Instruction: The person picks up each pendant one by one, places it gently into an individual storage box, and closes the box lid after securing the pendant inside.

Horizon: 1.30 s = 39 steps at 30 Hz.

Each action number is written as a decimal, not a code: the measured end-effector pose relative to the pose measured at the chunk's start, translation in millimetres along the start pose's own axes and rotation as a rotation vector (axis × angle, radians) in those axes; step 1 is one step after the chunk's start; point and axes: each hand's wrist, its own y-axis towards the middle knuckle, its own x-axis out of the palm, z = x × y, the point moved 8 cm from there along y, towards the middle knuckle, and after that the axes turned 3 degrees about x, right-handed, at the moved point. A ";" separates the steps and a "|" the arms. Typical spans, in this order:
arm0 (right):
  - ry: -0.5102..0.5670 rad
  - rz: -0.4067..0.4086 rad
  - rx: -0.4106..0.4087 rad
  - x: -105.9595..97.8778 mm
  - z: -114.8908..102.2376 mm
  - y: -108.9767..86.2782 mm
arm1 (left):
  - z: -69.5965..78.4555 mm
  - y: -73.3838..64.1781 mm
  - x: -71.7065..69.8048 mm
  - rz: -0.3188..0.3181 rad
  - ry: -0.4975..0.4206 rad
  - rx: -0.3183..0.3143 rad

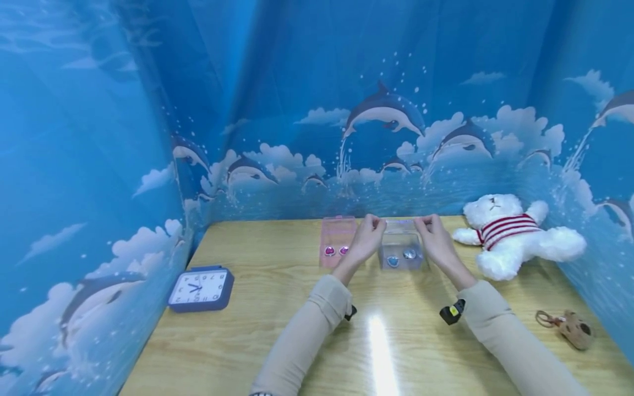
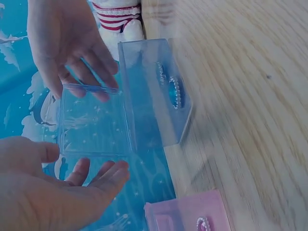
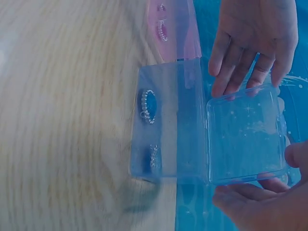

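Observation:
A small clear bluish plastic box (image 1: 402, 264) stands on the table between the hands, its hinged lid (image 2: 94, 122) raised. Inside lie a blue heart-shaped gem piece (image 1: 393, 261) and a paler round one (image 1: 409, 253), both with beaded silver rims. My left hand (image 1: 365, 239) holds the lid's left edge between thumb and fingers. At the opposite edge, my right hand (image 1: 437, 240) grips the lid likewise; its fingertips show partly through the plastic in the right wrist view. Beside my left hand is an open pink box (image 1: 326, 234) with two pink gem pieces (image 1: 329, 251).
A blue-framed clock (image 1: 200, 289) lies at the table's left. To the right are a white plush bear (image 1: 512, 234) in a striped shirt and a brown plush keychain (image 1: 574, 330). A dolphin-print curtain (image 1: 297, 110) hangs along the table's back and sides.

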 end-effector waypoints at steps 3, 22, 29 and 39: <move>-0.051 -0.006 -0.068 -1.2 -2.7 -3.7 | 4.4 -0.2 1.2 -0.028 0.047 0.058; -0.307 -0.098 -0.249 14.6 3.1 -27.7 | -0.6 -23.8 25.2 -0.215 0.404 0.166; -0.327 -0.090 -0.290 18.6 7.8 -32.2 | -4.0 -27.4 28.7 -0.214 0.511 0.231; -0.340 -0.067 -0.290 21.7 14.0 -35.7 | -4.1 -30.5 30.1 -0.209 0.598 0.310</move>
